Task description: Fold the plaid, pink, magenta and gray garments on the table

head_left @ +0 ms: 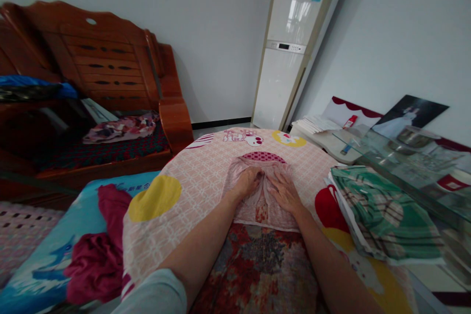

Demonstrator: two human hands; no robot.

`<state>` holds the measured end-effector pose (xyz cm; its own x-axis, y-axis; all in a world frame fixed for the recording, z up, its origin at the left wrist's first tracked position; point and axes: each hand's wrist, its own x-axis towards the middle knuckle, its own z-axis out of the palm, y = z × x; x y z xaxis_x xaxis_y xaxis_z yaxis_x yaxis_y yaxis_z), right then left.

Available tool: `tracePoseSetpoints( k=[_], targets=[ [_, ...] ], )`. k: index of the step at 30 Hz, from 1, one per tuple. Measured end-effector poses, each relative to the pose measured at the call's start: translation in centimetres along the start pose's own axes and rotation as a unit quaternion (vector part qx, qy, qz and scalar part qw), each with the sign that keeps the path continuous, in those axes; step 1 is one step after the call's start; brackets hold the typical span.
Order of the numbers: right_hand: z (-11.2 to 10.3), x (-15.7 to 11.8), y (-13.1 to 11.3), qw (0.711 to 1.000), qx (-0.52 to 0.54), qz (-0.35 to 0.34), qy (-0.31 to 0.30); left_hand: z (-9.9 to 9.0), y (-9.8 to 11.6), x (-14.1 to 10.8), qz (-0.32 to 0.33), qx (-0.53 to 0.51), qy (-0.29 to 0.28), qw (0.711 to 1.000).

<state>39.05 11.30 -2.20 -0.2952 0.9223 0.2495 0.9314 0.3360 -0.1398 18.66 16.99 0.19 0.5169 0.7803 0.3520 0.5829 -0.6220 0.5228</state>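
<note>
A thin pale pink garment lies spread on a round table with a patterned cloth. A slit down its middle shows a red print beneath. My left hand rests on its upper part, fingers curled and pinching the fabric beside the slit. On the other side, my right hand lies flat on the garment with its fingers spread. Red and grey floral fabric extends from the lower edge toward me; whether it joins the pink part I cannot tell.
Folded green plaid cloth sits at the table's right, beside a glass shelf. Crumpled dark pink clothing lies on a blue package at left. A wooden sofa and a tall white air conditioner stand behind.
</note>
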Motion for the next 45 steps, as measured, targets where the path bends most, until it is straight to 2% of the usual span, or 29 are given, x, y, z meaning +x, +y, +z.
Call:
tracePoseSetpoints(
  k=[9, 19, 23, 28, 32, 39, 45],
  targets=[
    [0.2, 0.0, 0.1, 1.000, 0.015, -0.006, 0.016, 0.4, -0.6, 0.1, 0.038, -0.005, -0.001, 0.999],
    [0.0, -0.1, -0.1, 1.000, 0.008, 0.011, 0.004, 0.3, 0.0, 0.1, 0.106, 0.025, -0.018, 0.994],
    [0.0, -0.1, -0.1, 1.000, 0.009, 0.002, 0.008, 0.4, 0.4, 0.0, 0.115, 0.049, -0.030, 0.992],
    [0.3, -0.1, 0.0, 1.000, 0.003, 0.005, 0.007, 0.6, 0.8, 0.0, 0.115, 0.019, -0.018, 0.993],
    [0.5, 0.0, 0.0, 1.000, 0.001, 0.007, 0.009, 0.6, 1.0, -0.1, 0.127, 0.051, -0.038, 0.990],
    [0.3, 0.1, -0.1, 1.000, -0.003, 0.000, 0.006, 1.1, 1.2, -0.1, 0.095, 0.094, -0.058, 0.989],
    [0.4, -0.1, 0.0, 0.999, 0.023, 0.003, 0.034, 0.9, 1.0, 0.5, 0.056, 0.008, -0.016, 0.998]
  ],
)
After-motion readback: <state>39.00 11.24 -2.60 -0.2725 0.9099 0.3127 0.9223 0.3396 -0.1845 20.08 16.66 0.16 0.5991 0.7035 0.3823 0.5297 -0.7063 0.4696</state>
